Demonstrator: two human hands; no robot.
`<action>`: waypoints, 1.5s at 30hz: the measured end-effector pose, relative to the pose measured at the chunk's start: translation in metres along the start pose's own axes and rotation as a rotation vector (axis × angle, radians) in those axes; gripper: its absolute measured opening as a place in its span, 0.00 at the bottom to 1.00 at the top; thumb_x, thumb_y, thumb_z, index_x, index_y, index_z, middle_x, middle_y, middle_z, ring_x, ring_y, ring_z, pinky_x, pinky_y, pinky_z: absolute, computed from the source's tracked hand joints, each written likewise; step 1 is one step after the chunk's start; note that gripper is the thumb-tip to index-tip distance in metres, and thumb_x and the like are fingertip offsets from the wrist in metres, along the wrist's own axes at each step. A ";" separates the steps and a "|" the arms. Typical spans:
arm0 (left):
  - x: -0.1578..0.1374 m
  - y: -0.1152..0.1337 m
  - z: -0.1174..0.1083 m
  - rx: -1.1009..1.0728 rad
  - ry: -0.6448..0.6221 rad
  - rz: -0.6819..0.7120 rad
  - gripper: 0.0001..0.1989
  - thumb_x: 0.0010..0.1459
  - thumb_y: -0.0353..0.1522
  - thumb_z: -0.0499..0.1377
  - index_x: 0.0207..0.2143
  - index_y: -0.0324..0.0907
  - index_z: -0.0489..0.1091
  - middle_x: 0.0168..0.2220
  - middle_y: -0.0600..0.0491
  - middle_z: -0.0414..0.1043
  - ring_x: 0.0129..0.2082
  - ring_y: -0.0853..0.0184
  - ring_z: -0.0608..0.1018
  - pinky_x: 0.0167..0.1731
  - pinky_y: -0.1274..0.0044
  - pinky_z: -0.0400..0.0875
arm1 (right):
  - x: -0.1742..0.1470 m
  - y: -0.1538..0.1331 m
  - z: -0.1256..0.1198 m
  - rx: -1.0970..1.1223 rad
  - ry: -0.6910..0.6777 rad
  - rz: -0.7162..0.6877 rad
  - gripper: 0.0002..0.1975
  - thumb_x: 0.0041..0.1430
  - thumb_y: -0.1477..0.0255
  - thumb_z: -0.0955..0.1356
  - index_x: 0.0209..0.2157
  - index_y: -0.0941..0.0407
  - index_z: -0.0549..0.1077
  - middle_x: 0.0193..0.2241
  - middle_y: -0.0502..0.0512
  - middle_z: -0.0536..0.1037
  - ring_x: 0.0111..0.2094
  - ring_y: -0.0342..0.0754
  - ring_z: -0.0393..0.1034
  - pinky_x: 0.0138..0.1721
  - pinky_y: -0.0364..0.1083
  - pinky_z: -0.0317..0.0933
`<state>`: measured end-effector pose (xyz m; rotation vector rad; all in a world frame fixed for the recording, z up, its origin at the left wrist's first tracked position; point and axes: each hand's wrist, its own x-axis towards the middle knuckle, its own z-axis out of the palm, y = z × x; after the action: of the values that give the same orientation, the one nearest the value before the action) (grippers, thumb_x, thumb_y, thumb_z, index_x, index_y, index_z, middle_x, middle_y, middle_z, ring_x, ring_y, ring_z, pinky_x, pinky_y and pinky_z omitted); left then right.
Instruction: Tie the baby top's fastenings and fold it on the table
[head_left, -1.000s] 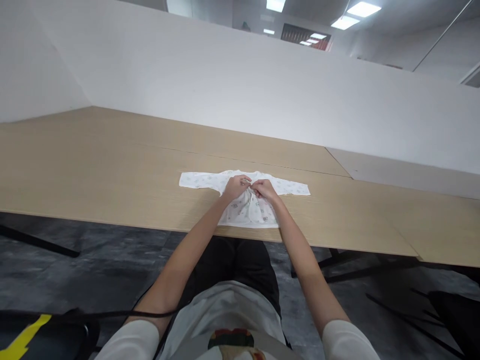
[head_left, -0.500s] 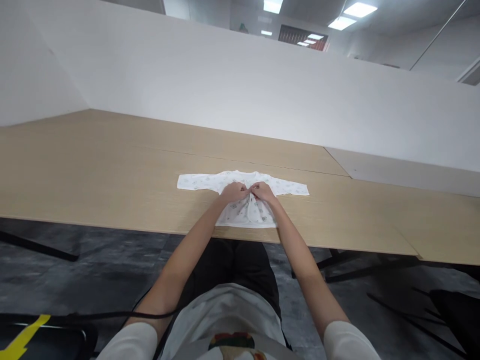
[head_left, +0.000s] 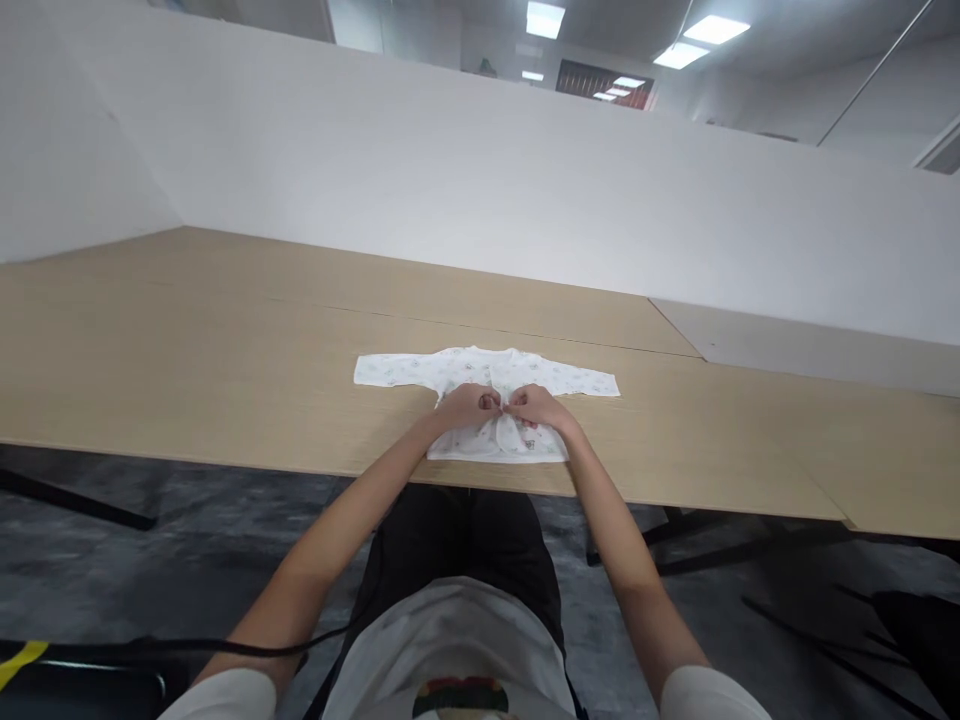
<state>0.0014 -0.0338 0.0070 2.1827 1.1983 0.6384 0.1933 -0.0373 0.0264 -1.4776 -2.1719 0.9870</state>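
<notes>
A small white long-sleeved baby shirt (head_left: pixel 469 370) with a faint print lies on the table, sleeves stretched out to both sides and hem toward me. My left hand (head_left: pixel 471 404) pinches the fabric at the middle of its front. Close against it, my right hand (head_left: pixel 534 405) pinches the same front from the other side, fingertips nearly meeting. Cloth bunches up beneath the fingers. Whatever small fastening may lie between the fingertips is too small to make out.
The wood-coloured table (head_left: pixel 225 370) runs wide to both sides, its front edge close to my legs. A white partition (head_left: pixel 420 170) stands behind it. A black cable (head_left: pixel 247 648) crosses near my left arm, and a black chair (head_left: pixel 915 630) is at lower right.
Both hands have moved down the shirt's front, toward the hem, still pinching the cloth. The right forearm has swung slightly outward. The sleeves lie as before.
</notes>
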 end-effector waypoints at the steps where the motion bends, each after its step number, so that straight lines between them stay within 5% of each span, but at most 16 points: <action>1: 0.000 0.001 0.000 0.002 0.008 -0.006 0.12 0.51 0.39 0.56 0.32 0.42 0.75 0.28 0.54 0.73 0.27 0.67 0.72 0.28 0.77 0.61 | 0.000 0.001 -0.001 0.012 -0.007 0.013 0.08 0.49 0.72 0.66 0.19 0.57 0.66 0.12 0.46 0.65 0.14 0.38 0.59 0.18 0.39 0.51; 11: 0.003 -0.003 0.005 -0.048 0.043 0.050 0.13 0.56 0.40 0.53 0.30 0.41 0.70 0.28 0.54 0.71 0.29 0.67 0.71 0.29 0.76 0.61 | -0.003 0.002 -0.005 0.151 -0.133 0.009 0.13 0.50 0.69 0.68 0.17 0.58 0.66 0.13 0.48 0.67 0.15 0.38 0.60 0.17 0.38 0.54; 18: 0.006 -0.009 0.001 -0.164 0.044 0.078 0.16 0.56 0.42 0.53 0.35 0.40 0.72 0.34 0.51 0.74 0.34 0.64 0.74 0.34 0.75 0.66 | 0.004 0.008 -0.003 0.409 -0.060 0.064 0.08 0.46 0.74 0.71 0.29 0.58 0.67 0.15 0.46 0.68 0.15 0.40 0.63 0.17 0.39 0.57; 23: 0.006 -0.006 0.000 -0.180 0.054 0.058 0.15 0.55 0.40 0.53 0.36 0.40 0.73 0.35 0.50 0.75 0.36 0.63 0.75 0.37 0.74 0.67 | 0.001 0.001 -0.004 0.402 0.051 -0.039 0.10 0.44 0.69 0.72 0.26 0.58 0.68 0.19 0.45 0.66 0.16 0.36 0.56 0.16 0.38 0.49; 29: 0.004 -0.002 -0.002 -0.240 0.046 0.084 0.17 0.56 0.40 0.52 0.36 0.40 0.74 0.36 0.50 0.75 0.38 0.63 0.75 0.40 0.73 0.68 | 0.003 -0.003 0.001 0.242 0.152 -0.029 0.16 0.46 0.60 0.70 0.26 0.60 0.74 0.21 0.50 0.70 0.23 0.40 0.59 0.23 0.40 0.51; 39: 0.002 -0.002 -0.002 -0.237 0.051 0.084 0.13 0.55 0.38 0.53 0.36 0.40 0.70 0.37 0.51 0.73 0.37 0.64 0.75 0.38 0.75 0.68 | 0.005 0.004 0.001 0.328 0.030 -0.006 0.13 0.47 0.63 0.68 0.25 0.60 0.74 0.12 0.45 0.62 0.15 0.37 0.51 0.18 0.40 0.45; 45: 0.000 -0.001 -0.002 -0.237 0.061 0.094 0.11 0.56 0.38 0.52 0.36 0.41 0.67 0.35 0.52 0.71 0.36 0.65 0.73 0.36 0.75 0.67 | 0.006 0.006 0.001 0.449 -0.030 -0.020 0.09 0.44 0.68 0.69 0.22 0.60 0.72 0.13 0.45 0.63 0.15 0.37 0.55 0.16 0.39 0.47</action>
<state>-0.0004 -0.0326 0.0077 2.0413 0.9989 0.8470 0.1940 -0.0309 0.0207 -1.2291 -1.8170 1.3845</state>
